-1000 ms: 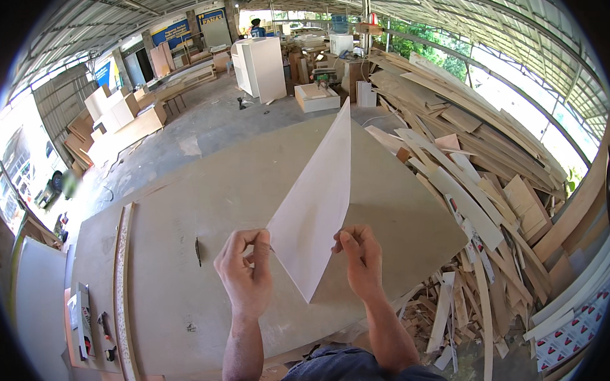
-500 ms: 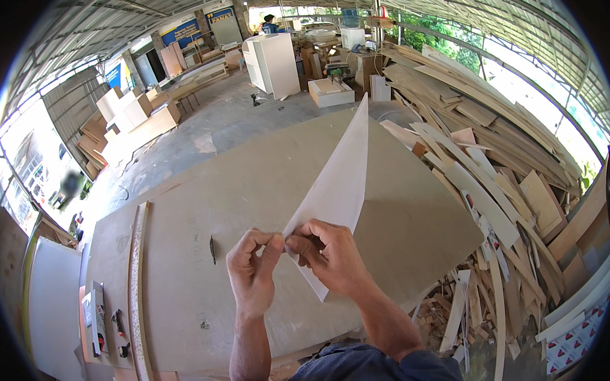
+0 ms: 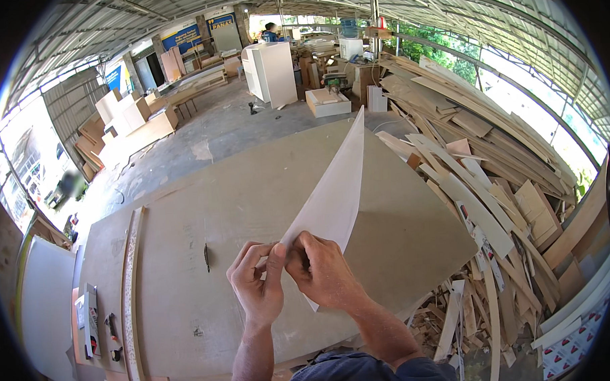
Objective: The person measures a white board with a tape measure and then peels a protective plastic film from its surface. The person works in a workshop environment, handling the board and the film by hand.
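Over the large grey-brown board (image 3: 173,276), a long thin white sheet (image 3: 328,193) is held up, tapering to a point at its far end. My right hand (image 3: 324,270) is closed on the near part of the sheet, thumb and fingers pinched on its edge. Beside it, my left hand (image 3: 259,276) has thumb and forefinger pressed together at the sheet's left edge, the two hands nearly touching. My fingers cover the pinched bit. A short end of the sheet shows below my right hand.
A long narrow strip (image 3: 132,297) lies along the board's left side, near a small dark-handled tool (image 3: 111,328) and a narrow box (image 3: 90,322). Wood offcuts (image 3: 493,204) heap up at the right. Farther off stand a white cabinet (image 3: 274,74) and another person (image 3: 270,34).
Both hands have stayed pinched on the sheet, and my right hand has turned and curled closer to the left. The sheet's far tip sits slightly lower and looks narrower.
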A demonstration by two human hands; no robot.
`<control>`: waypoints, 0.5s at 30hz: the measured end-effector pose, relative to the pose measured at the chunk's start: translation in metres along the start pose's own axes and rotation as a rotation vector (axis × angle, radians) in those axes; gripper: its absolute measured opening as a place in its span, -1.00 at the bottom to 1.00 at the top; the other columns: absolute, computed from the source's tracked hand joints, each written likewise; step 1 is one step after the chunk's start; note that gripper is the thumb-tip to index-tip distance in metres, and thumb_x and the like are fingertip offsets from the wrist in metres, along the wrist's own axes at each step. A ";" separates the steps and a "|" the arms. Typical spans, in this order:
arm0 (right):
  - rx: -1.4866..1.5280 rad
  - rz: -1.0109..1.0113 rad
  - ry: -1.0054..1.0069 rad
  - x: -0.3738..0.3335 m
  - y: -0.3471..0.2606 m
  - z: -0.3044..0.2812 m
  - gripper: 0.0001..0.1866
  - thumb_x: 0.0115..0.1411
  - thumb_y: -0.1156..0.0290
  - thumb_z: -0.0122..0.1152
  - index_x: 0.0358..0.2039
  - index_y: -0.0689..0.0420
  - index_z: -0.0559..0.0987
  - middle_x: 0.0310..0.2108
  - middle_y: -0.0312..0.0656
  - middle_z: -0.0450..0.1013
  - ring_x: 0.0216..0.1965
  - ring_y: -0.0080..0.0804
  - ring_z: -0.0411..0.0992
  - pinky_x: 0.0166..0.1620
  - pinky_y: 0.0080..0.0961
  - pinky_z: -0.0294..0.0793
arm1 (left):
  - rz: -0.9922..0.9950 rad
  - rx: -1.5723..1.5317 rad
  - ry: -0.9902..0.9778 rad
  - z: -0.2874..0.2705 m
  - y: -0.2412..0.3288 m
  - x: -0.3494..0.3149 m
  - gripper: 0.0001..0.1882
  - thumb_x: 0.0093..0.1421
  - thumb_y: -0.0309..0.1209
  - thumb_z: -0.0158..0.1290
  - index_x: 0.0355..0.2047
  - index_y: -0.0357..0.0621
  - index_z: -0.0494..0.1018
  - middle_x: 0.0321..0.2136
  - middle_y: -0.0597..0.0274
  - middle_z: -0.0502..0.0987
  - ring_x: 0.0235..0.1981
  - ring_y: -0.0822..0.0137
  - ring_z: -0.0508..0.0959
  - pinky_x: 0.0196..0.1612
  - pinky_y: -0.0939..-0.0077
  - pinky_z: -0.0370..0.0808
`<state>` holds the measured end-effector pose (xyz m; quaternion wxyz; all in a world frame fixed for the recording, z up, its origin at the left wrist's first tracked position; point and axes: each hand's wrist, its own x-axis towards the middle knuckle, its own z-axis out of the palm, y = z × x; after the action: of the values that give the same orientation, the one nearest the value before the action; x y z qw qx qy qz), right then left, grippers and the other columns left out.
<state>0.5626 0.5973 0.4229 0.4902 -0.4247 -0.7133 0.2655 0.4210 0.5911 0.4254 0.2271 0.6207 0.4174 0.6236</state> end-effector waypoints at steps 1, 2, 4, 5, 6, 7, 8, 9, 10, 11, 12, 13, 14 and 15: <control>-0.010 0.015 0.012 -0.001 0.002 0.001 -0.76 0.21 0.55 0.26 -0.42 0.28 0.33 -0.52 0.05 0.45 -0.51 -0.04 0.45 -0.38 -0.18 0.44 | 0.001 0.009 0.013 0.000 0.000 -0.001 -0.83 0.33 -0.47 0.23 -0.33 -0.38 0.60 -0.44 0.24 0.56 -0.42 0.52 0.52 -0.39 0.63 0.55; -0.021 0.030 0.024 -0.004 0.005 0.002 -0.76 0.20 0.56 0.25 -0.43 0.28 0.33 -0.52 0.05 0.45 -0.52 -0.03 0.45 -0.39 -0.18 0.44 | 0.002 0.017 0.026 0.000 0.000 -0.001 -0.82 0.34 -0.46 0.23 -0.33 -0.39 0.59 -0.44 0.23 0.56 -0.44 0.52 0.52 -0.39 0.63 0.54; -0.080 0.064 0.055 -0.010 0.014 0.003 -0.78 0.18 0.59 0.24 -0.44 0.29 0.33 -0.53 0.05 0.45 -0.54 -0.02 0.44 -0.41 -0.19 0.43 | 0.045 0.074 0.041 0.001 0.001 -0.001 -0.80 0.35 -0.45 0.22 -0.34 -0.40 0.58 -0.46 0.25 0.55 -0.47 0.53 0.48 -0.44 0.64 0.49; -0.126 0.087 0.071 -0.015 0.021 0.004 -0.80 0.17 0.60 0.23 -0.45 0.29 0.34 -0.54 0.05 0.45 -0.54 -0.01 0.44 -0.42 -0.18 0.43 | 0.060 0.106 0.049 0.000 0.000 -0.002 -0.79 0.35 -0.44 0.22 -0.35 -0.41 0.58 -0.47 0.25 0.54 -0.48 0.53 0.46 -0.47 0.64 0.46; -0.173 0.110 0.086 -0.022 0.031 0.005 -0.82 0.16 0.61 0.21 -0.45 0.30 0.36 -0.54 0.05 0.45 -0.55 0.00 0.44 -0.42 -0.18 0.43 | 0.034 0.107 0.085 -0.002 -0.007 0.000 -0.78 0.36 -0.44 0.21 -0.35 -0.41 0.58 -0.48 0.26 0.53 -0.49 0.54 0.44 -0.49 0.64 0.42; -0.181 0.175 0.067 -0.033 0.050 0.003 -0.82 0.18 0.59 0.23 -0.44 0.30 0.38 -0.53 0.04 0.46 -0.54 -0.04 0.46 -0.42 -0.21 0.44 | 0.014 0.111 0.121 -0.008 -0.019 0.005 -0.78 0.36 -0.44 0.20 -0.36 -0.41 0.57 -0.49 0.27 0.52 -0.49 0.54 0.42 -0.50 0.64 0.38; -0.195 0.238 0.058 -0.046 0.075 -0.003 -0.82 0.20 0.57 0.25 -0.43 0.30 0.40 -0.51 0.02 0.47 -0.53 -0.08 0.48 -0.42 -0.24 0.46 | 0.000 0.107 0.153 -0.012 -0.029 0.011 -0.77 0.37 -0.44 0.20 -0.36 -0.41 0.57 -0.50 0.27 0.50 -0.50 0.55 0.39 -0.52 0.64 0.34; -0.210 0.291 0.052 -0.050 0.088 -0.006 -0.83 0.22 0.56 0.26 -0.41 0.30 0.43 -0.50 0.01 0.48 -0.52 -0.12 0.50 -0.41 -0.26 0.47 | -0.027 0.041 0.132 -0.017 -0.034 0.014 -0.75 0.37 -0.43 0.20 -0.38 -0.42 0.56 -0.51 0.28 0.48 -0.49 0.55 0.35 -0.51 0.64 0.26; -0.129 0.239 0.092 -0.051 0.082 -0.006 -0.83 0.25 0.53 0.27 -0.39 0.29 0.45 -0.48 -0.02 0.49 -0.51 -0.18 0.52 -0.39 -0.30 0.49 | -0.022 0.025 0.131 -0.019 -0.036 0.017 -0.75 0.37 -0.43 0.20 -0.39 -0.41 0.56 -0.51 0.28 0.47 -0.48 0.54 0.35 -0.49 0.64 0.27; -0.049 0.187 0.131 -0.052 0.072 -0.006 -0.83 0.28 0.50 0.28 -0.36 0.29 0.47 -0.45 -0.04 0.50 -0.49 -0.23 0.54 -0.38 -0.34 0.50 | -0.017 0.009 0.131 -0.020 -0.038 0.020 -0.75 0.36 -0.43 0.20 -0.40 -0.41 0.55 -0.51 0.29 0.47 -0.47 0.54 0.35 -0.47 0.65 0.27; 0.047 0.155 0.168 -0.057 0.066 0.000 -0.83 0.30 0.47 0.29 -0.33 0.28 0.49 -0.43 -0.07 0.51 -0.48 -0.29 0.55 -0.36 -0.38 0.52 | -0.026 0.009 0.118 -0.022 -0.041 0.017 -0.74 0.36 -0.43 0.20 -0.40 -0.41 0.55 -0.51 0.29 0.47 -0.46 0.54 0.35 -0.46 0.65 0.27; 0.053 0.033 0.207 -0.052 0.061 0.005 -0.82 0.36 0.41 0.27 -0.29 0.26 0.52 -0.36 -0.13 0.54 -0.43 -0.43 0.58 -0.30 -0.45 0.55 | -0.030 -0.019 0.095 -0.022 -0.040 0.015 -0.74 0.36 -0.43 0.21 -0.41 -0.41 0.55 -0.51 0.30 0.46 -0.46 0.54 0.35 -0.45 0.65 0.27; 0.075 0.003 0.229 -0.046 0.054 0.008 -0.82 0.37 0.40 0.27 -0.28 0.25 0.53 -0.35 -0.13 0.54 -0.43 -0.40 0.57 -0.32 -0.43 0.54 | -0.033 -0.047 0.072 -0.020 -0.035 0.012 -0.75 0.36 -0.43 0.21 -0.41 -0.40 0.54 -0.50 0.31 0.46 -0.46 0.53 0.34 -0.45 0.65 0.27; 0.097 -0.035 0.254 -0.036 0.042 0.012 -0.82 0.37 0.39 0.27 -0.28 0.24 0.53 -0.34 -0.14 0.54 -0.43 -0.38 0.56 -0.34 -0.42 0.53 | -0.029 -0.076 0.051 -0.021 -0.030 0.012 -0.75 0.36 -0.43 0.21 -0.42 -0.40 0.54 -0.50 0.31 0.46 -0.47 0.53 0.34 -0.44 0.65 0.27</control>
<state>0.5717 0.5879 0.3679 0.6011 -0.4184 -0.6391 0.2351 0.3918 0.6119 0.4105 0.2490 0.5893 0.4081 0.6513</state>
